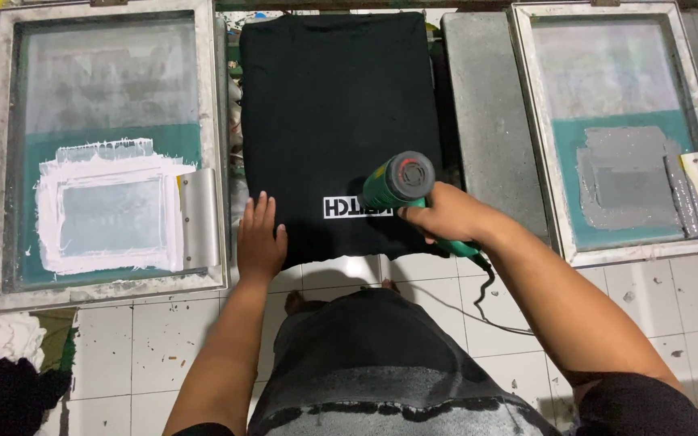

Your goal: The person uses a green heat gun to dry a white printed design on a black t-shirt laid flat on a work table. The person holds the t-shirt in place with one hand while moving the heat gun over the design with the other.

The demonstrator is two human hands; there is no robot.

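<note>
Nearest: person's dark apron or shirt front (381, 363), soft cloth, greyed with dried ink at the lower edge, at 6 o'clock.
Left hand: left hand (260, 238) lies flat, fingers together and extended, pressing the lower left edge of the black cotton T-shirt (333, 105); it grips nothing.
Right hand: right hand (446, 214) is wrapped tight around the green plastic heat gun with round grey nozzle (401, 182), its black cord (486, 299) trailing toward 5 o'clock.
Garment: stretched smooth over a platen at 12 o'clock, matte.
Progress: a small white rectangular print (357, 207) already sits near the shirt's hem; the nozzle points at its right end, so, as I judge it, drying is under way.
Left screen: aluminium-framed mesh screen with thick white ink (107, 210), metal squeegee resting in it, at 9 o'clock.
Right screen: aluminium-framed mesh screen with grey ink (624, 178), at 3 o'clock.
Floor: white speckled tiles (163, 339).
</note>
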